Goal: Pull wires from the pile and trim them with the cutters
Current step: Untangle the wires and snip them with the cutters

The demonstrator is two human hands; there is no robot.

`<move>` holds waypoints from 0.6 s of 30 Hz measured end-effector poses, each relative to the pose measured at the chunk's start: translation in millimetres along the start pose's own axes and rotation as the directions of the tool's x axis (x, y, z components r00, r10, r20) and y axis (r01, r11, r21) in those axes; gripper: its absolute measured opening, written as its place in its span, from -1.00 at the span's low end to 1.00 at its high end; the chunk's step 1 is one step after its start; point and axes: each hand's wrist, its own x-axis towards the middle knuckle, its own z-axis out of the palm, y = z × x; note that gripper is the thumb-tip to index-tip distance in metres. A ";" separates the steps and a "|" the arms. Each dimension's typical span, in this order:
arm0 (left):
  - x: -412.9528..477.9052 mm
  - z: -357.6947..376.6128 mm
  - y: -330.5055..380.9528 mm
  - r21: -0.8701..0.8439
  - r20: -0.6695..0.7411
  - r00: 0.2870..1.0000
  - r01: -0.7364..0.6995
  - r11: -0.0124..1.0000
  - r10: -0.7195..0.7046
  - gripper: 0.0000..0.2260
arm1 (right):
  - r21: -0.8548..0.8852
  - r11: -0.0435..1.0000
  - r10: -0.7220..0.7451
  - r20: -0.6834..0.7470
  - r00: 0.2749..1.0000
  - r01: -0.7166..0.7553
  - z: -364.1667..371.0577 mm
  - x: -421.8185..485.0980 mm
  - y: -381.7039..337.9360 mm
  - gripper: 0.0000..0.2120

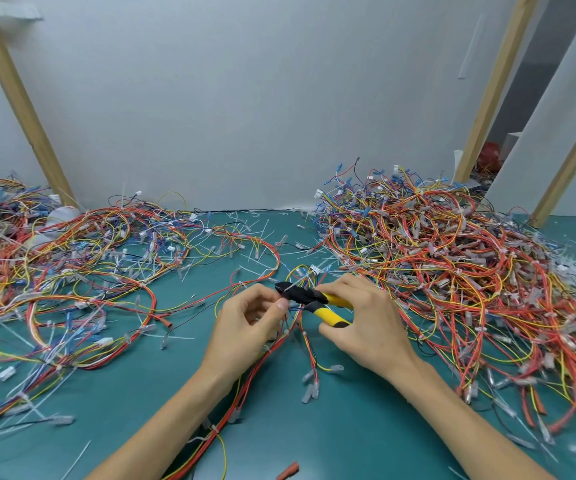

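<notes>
My right hand (pixel 362 323) grips the yellow handles of the cutters (pixel 309 297), whose black jaws point left above the green table. Close to the jaws, my left hand (pixel 250 322) pinches a wire bundle (pixel 265 355) of red, yellow and blue strands between thumb and fingers. A white cable tie on that bundle lies across the jaw tips. The bundle trails down between my forearms toward the near edge. A tall pile of wires (pixel 452 258) rises at the right, just behind my right hand.
Another spread of wire harnesses (pixel 82 258) covers the left of the table (pixel 366 427). Cut white cable-tie ends litter the mat (pixel 255 223). Wooden posts (pixel 20 98) lean against the white wall at left and right. A red sleeve piece (pixel 287 470) lies near the front edge.
</notes>
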 end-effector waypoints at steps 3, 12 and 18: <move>-0.2 1.3 -1.6 -0.122 0.054 0.996 0.077 0.989 -0.071 -0.90 | 0.027 1.000 0.011 -0.004 1.000 -0.011 -0.9 0.5 0.8 -0.63; 3.4 -1.5 -3.3 -0.432 0.206 0.958 0.273 0.860 -0.201 -0.91 | 0.108 0.994 0.024 0.022 0.999 -0.026 0.3 2.4 1.0 -0.61; 3.4 -2.3 -3.5 -0.286 0.123 0.984 0.162 0.944 -0.132 -0.83 | 0.059 0.998 -0.007 0.089 0.996 0.001 2.0 -0.3 4.6 -0.55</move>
